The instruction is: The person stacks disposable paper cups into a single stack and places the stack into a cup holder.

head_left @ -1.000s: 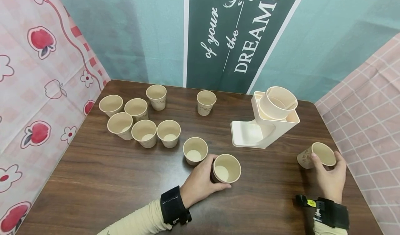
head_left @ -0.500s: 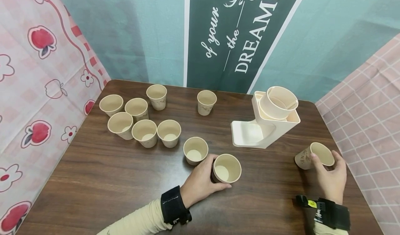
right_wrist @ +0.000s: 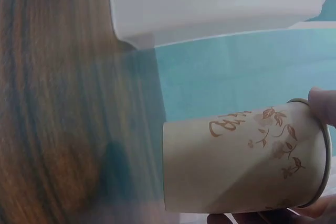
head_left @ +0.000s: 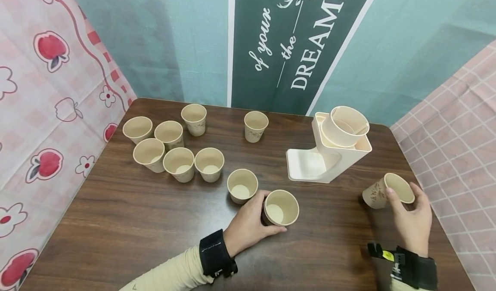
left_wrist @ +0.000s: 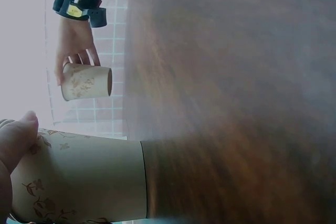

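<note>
My left hand [head_left: 248,224] curls around a beige paper cup [head_left: 282,208] that stands upright at the middle of the table. In the left wrist view, the thumb lies across that cup's floral-printed side near the rim. Over at the right, my right hand [head_left: 412,220] grips another paper cup [head_left: 376,195] close to its rim, with the mouth leaning toward the hand. The right wrist view shows this cup's printed side and its bottom held clear of the brown tabletop. Just behind my left fingers stands a further paper cup [head_left: 242,187], its mouth up.
Several paper cups [head_left: 180,166] stand grouped at the left of the brown wooden table [head_left: 128,222]. One cup [head_left: 255,127] stands alone at the back. A cream plastic stand [head_left: 306,166] with a round container [head_left: 341,131] on top sits at the back right. Curtains surround the table.
My right hand's cup has shifted slightly left and away from me, and it tilts more, showing more of its printed side. My left hand and its cup stay in place.
</note>
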Action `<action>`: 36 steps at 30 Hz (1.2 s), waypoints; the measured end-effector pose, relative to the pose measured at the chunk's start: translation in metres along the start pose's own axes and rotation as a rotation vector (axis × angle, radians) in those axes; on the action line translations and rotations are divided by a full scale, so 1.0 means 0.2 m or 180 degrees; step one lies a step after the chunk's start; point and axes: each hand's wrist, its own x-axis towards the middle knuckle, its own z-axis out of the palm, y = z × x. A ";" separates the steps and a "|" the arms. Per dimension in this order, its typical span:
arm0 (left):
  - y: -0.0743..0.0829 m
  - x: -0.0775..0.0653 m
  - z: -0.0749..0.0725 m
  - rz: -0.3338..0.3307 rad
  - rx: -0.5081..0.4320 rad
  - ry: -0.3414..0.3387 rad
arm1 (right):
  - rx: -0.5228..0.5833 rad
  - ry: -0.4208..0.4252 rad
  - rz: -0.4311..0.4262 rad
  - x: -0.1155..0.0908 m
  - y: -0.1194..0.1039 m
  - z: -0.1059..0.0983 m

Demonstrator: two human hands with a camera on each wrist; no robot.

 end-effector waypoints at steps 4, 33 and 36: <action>0.00 0.00 0.00 0.0000 -0.0019 0.0010 | 0.0143 -0.0014 -0.0049 -0.02 -0.04 -0.01; 0.00 0.00 0.00 0.0044 -0.0005 0.0019 | 0.0264 -0.0575 -0.1354 -0.30 -0.39 -0.02; 0.00 0.00 0.00 0.0047 -0.0010 0.0024 | 0.0305 -0.0675 -0.1432 -0.32 -0.41 -0.02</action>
